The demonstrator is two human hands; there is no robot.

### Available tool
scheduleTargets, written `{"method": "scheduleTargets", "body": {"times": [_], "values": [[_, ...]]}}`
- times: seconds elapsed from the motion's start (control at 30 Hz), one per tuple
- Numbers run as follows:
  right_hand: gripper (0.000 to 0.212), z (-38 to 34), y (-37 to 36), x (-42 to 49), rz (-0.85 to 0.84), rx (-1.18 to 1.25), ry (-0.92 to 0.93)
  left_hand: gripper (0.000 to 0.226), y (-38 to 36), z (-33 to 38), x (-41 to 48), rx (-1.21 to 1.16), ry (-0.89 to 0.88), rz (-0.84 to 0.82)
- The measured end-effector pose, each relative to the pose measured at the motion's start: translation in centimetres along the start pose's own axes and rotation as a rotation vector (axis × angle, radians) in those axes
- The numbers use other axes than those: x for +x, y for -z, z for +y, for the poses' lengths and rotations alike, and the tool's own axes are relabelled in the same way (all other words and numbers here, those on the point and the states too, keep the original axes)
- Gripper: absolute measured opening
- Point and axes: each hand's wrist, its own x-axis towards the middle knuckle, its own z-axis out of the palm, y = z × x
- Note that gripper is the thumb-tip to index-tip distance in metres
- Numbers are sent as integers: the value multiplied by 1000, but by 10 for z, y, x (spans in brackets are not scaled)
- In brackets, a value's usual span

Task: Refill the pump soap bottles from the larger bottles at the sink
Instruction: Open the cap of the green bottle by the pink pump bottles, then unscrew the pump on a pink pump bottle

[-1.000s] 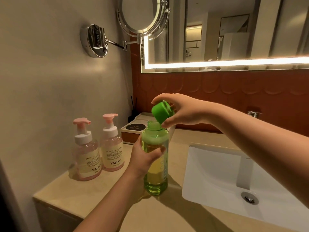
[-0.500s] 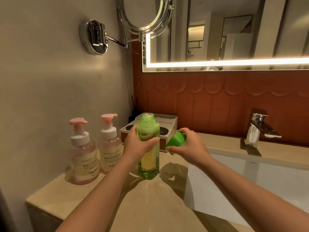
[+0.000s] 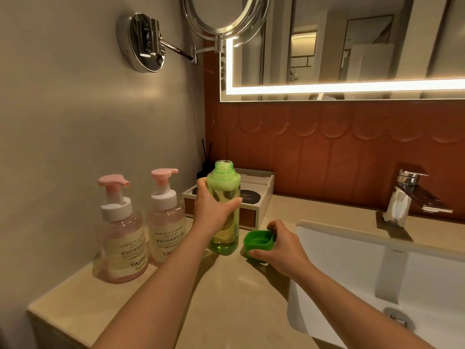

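Now the green cap (image 3: 258,241) has come down off the bottle (image 3: 224,210) to the counter (image 3: 226,298), right hand (image 3: 279,250) still curled round it, left hand (image 3: 214,210) gripping the open bottle upright beside the two capped pumps (image 3: 120,233), so pouring looks near

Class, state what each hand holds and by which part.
Left hand: green bottle, around its upper body. Right hand: green cap, by its sides.
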Motion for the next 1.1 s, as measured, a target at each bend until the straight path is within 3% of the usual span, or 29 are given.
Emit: {"method": "scheduleTargets", "body": {"times": [0.1, 0.2, 0.33, 0.4, 0.47, 0.63, 0.7, 0.83, 1.1], "values": [[68, 2, -2, 0, -50, -64, -29, 75, -2, 2, -5, -3, 4, 15], [80, -1, 0, -2, -58, -284, 38, 85, -1, 4, -11, -9, 12, 24], [61, -23, 14, -10, 75, -310, 164, 102, 5, 11, -21, 35, 85, 19], [42, -41, 25, -16, 129, -240, 247, 93, 12, 16, -32, 71, 102, -4], [23, -62, 34, -23, 146, -223, 364, 70, 27, 19, -44, 55, 56, -56], [17, -110, 34, -33, 120, -166, 531, 33, 80, 25, -64, 69, -74, -165], [18, -128, 26, -33, 57, -125, 527, 21, 105, 21, -65, 94, -84, -204], [24, -151, 1, -20, -101, -200, 488, 18, 146, 7, -67, 252, -84, -426], [55, -177, -50, 22, -113, -125, 392, 14, 176, -14, -64, 306, -29, -421]]}}
